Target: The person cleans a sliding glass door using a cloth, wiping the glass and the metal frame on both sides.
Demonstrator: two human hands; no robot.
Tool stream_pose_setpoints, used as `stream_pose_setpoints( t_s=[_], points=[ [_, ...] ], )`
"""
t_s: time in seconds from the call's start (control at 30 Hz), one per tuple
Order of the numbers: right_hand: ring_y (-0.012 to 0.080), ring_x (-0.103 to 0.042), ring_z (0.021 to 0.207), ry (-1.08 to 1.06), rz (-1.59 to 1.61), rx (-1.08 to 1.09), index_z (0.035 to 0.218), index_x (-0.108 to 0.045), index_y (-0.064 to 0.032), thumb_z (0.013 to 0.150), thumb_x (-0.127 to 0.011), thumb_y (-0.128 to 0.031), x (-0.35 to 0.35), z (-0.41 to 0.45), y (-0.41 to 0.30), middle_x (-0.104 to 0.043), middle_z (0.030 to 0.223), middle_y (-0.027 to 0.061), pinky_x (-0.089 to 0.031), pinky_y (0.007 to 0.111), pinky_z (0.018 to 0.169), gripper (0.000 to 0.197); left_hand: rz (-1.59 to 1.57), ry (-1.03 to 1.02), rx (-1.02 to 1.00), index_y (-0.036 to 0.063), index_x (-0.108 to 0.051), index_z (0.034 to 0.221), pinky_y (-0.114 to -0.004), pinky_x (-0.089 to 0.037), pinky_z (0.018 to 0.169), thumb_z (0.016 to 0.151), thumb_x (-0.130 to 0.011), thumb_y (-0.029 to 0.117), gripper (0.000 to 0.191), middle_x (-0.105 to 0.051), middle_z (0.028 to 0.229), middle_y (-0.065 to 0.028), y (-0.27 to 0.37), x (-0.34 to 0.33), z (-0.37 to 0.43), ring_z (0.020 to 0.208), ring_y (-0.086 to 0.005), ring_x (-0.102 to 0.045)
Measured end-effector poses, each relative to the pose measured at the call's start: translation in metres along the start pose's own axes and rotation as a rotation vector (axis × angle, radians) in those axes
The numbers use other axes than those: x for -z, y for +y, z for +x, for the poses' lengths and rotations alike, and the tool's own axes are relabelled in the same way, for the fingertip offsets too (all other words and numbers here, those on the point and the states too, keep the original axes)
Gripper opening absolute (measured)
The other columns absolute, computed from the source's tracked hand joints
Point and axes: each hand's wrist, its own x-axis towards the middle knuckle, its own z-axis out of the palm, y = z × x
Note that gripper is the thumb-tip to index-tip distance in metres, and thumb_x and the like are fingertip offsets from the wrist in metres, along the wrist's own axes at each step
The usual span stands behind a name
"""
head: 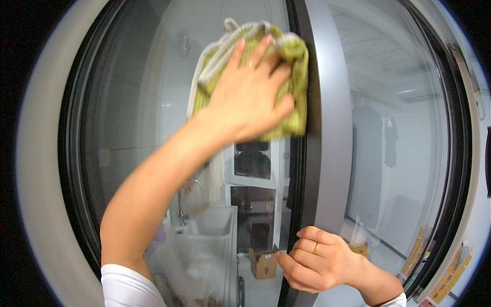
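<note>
My left hand point(247, 96) lies spread on a yellow-green cloth point(297, 117) with pale grey edging, holding it flat to a glass pane point(130, 107). The cloth is bunched in folds, and it and the hand are slightly blurred. Its right side reaches the dark edge of the upright door frame point(333, 153). Lower down, my right hand point(318, 261) has its fingers curled around the edge of this grey upright; a gold ring is on one finger. The fingertips at the frame are partly hidden.
Through the glass I see a white sink point(215, 220) with a ribbed washboard, a tap point(182, 211), a cardboard box point(264, 264) on the floor and a white-framed window point(251, 161). A second glass pane point(406, 153) is at the right, with dark framing around it.
</note>
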Motion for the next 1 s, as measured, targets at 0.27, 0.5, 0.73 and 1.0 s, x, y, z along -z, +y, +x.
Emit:
stream_pose_setpoints(
  t_s=[0.27, 0.5, 0.73, 1.0],
  points=[
    [0.0162, -0.048, 0.058, 0.010, 0.025, 0.025, 0.081, -0.059, -0.0016, 0.065, -0.060, -0.011, 0.000, 0.003, 0.004, -0.045, 0.059, 0.0008, -0.046, 0.032, 0.072, 0.019, -0.370, -0.479, -0.234, 0.0132, -0.058, 0.105, -0.052, -0.012, 0.105, 0.071, -0.052, 0.044, 0.046, -0.029, 0.140, -0.0100, 0.049, 0.056, -0.103, 0.131, -0.0288, -0.021],
    [0.0170, -0.047, 0.059, -0.026, 0.027, 0.005, 0.082, -0.058, -0.0016, 0.068, -0.060, -0.012, -0.004, 0.009, 0.012, -0.044, 0.059, 0.0013, -0.045, 0.031, 0.073, 0.018, -0.203, -0.230, -0.316, 0.0080, -0.053, 0.104, -0.050, -0.017, 0.104, 0.073, -0.049, 0.046, 0.049, -0.026, 0.141, -0.0104, -0.034, 0.025, -0.031, 0.130, -0.0259, -0.023],
    [0.0154, -0.047, 0.057, -0.024, 0.057, 0.055, 0.083, -0.058, -0.0002, 0.069, -0.058, -0.011, 0.005, 0.020, 0.023, -0.046, 0.061, 0.0011, -0.044, 0.031, 0.065, 0.018, 0.028, -0.032, -0.133, 0.0088, -0.043, 0.125, -0.043, -0.017, 0.106, 0.081, -0.036, 0.049, 0.060, -0.028, 0.139, -0.0145, -0.126, -0.047, 0.107, 0.129, -0.0267, -0.025],
    [0.0187, -0.050, 0.058, -0.049, 0.063, 0.002, 0.082, -0.058, 0.0043, 0.067, -0.058, -0.007, 0.002, 0.018, 0.031, -0.048, 0.061, 0.0053, -0.046, 0.033, 0.063, 0.019, 0.214, -0.229, 0.428, 0.0161, -0.038, 0.132, -0.044, -0.015, 0.106, 0.084, -0.030, 0.051, 0.060, -0.031, 0.135, -0.0219, -0.203, -0.027, 0.148, 0.125, -0.0376, -0.025]
  ],
)
